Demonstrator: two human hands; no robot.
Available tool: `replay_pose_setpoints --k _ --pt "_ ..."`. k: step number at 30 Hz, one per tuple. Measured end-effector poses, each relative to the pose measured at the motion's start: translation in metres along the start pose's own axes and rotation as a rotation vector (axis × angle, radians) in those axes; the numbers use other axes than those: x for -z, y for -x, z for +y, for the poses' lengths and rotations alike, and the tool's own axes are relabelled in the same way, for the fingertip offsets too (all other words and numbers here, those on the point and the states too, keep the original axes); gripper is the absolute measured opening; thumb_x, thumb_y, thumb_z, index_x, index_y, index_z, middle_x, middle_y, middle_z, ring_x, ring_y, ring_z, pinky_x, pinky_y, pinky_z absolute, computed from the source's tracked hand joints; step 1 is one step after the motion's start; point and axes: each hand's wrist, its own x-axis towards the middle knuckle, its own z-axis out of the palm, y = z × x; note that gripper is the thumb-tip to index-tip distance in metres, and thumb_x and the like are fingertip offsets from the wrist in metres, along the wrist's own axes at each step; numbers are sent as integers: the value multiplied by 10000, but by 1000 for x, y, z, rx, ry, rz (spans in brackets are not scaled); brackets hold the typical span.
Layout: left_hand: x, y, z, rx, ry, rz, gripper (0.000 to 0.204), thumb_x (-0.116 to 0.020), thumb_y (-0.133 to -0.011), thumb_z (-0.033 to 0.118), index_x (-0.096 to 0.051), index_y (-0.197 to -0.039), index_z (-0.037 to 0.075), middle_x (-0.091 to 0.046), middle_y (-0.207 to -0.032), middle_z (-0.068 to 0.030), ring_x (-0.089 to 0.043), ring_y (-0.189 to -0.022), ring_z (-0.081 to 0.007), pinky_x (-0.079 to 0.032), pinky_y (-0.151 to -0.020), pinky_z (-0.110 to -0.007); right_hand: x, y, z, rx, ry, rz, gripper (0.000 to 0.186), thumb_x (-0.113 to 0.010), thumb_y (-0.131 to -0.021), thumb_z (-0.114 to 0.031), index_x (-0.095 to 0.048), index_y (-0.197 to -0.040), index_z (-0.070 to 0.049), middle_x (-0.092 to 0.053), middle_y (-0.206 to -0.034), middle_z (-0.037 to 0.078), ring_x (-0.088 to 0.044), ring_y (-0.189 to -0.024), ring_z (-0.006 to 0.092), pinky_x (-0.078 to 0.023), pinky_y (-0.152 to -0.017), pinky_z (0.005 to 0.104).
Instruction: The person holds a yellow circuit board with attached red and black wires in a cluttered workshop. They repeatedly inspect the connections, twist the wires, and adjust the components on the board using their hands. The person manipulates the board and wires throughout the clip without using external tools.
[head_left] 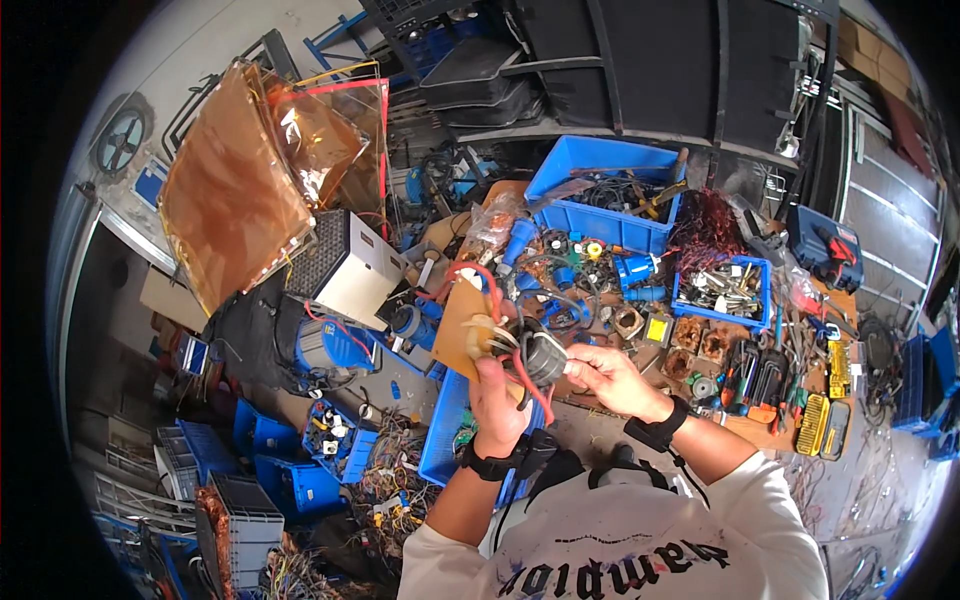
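Note:
My left hand (497,402) holds up a flat tan board (457,325), thumb and fingers wrapped round its lower part. Red and dark cables (535,388) loop out of it, and pale fittings sit where they meet the board. Against it is a rounded dark grey part (544,358), which looks like a coil or a bundle of cable. My right hand (612,380) is closed in a pinch at the right edge of this grey part. Exactly what its fingertips grip is too small to make out. Both wrists wear black bands.
On the cluttered bench stand a large blue bin (600,225) of cables and a smaller blue crate (722,312) of metal pieces. Tools (760,385) and a yellow bit case (812,425) lie to the right. Blue bins (295,485) and heaped wires (400,470) fill the lower left.

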Motion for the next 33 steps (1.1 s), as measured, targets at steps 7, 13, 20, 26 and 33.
replay_pose_setpoints --k 7,13,20,26,33 --pt "12 7 -21 93 36 11 748 -420 -951 551 -257 -1441 9 -406 -1386 -108 -453 -1209 -205 -389 -997 -352 -2 -4 -14 110 69 85 175 -510 -978 -161 -579 -966 -1 -454 -647 -2 -404 -592 94 -375 -527 270" --pt "-6 3 -16 -32 -160 -24 654 -451 -962 496 -379 -1364 -14 -441 -1356 -97 -496 -1158 -187 -410 -965 -329 5 -7 -11 91 126 19 248 -477 -1001 -180 -603 -1117 -1 -535 -846 -11 -446 -722 74 -398 -629 233" --pt "2 0 -25 -94 -261 -38 704 -492 -943 502 -307 -1404 3 -440 -1330 -95 -509 -1136 -183 -437 -942 -334 3 -9 -21 200 240 29 159 -505 -912 -38 -557 -1053 13 -609 -844 123 -580 -733 146 -478 -683 295" --pt "2 -7 -22 -138 -190 14 636 -473 -965 460 -323 -1392 13 -464 -1304 -98 -537 -1107 -189 -458 -925 -341 21 -5 -12 4 90 -101 232 -533 -931 -40 -579 -1153 13 -659 -891 87 -610 -739 142 -504 -694 273" --pt "7 -2 -19 -13 -118 3 708 -505 -944 486 -281 -1430 22 -427 -1357 -78 -501 -1107 -159 -439 -907 -306 22 -3 1 4 44 12 200 -580 -936 -95 -624 -1103 6 -641 -832 45 -584 -718 102 -490 -657 259"
